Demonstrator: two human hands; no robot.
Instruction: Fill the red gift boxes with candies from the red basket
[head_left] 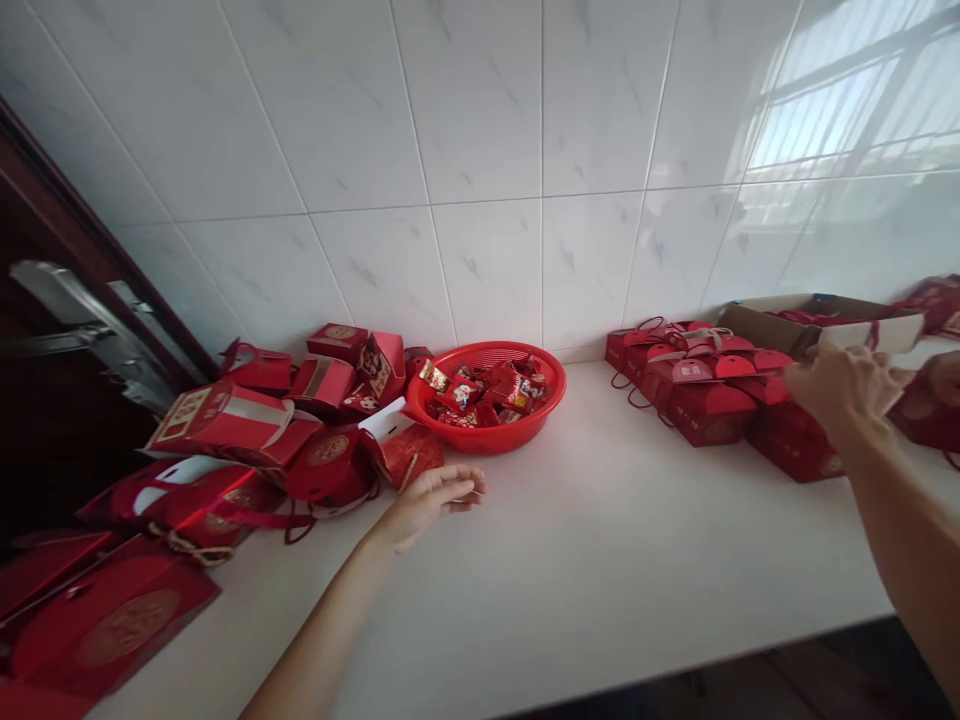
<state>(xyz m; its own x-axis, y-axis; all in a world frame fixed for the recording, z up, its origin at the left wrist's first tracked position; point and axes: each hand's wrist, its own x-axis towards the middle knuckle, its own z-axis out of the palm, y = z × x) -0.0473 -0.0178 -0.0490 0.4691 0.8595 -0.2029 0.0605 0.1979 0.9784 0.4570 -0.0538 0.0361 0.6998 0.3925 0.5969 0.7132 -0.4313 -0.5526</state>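
My left hand (439,502) hovers over the white counter, just in front of a red basket (487,438) of wrapped sweets (491,392). Its fingers are loosely bent and I see nothing between them. At the right, my right hand (847,385) is over the front end of a group of red gift boxes (712,412), near an open cardboard box (765,332). The right fingers are blurred, and whether they hold anything cannot be made out.
A heap of red boxes and bags (225,425) covers the left part of the counter (585,560). Another person's hand (946,378) is at the right edge. A tiled wall stands behind, and a dark door with a metal handle (75,310) is at the left.
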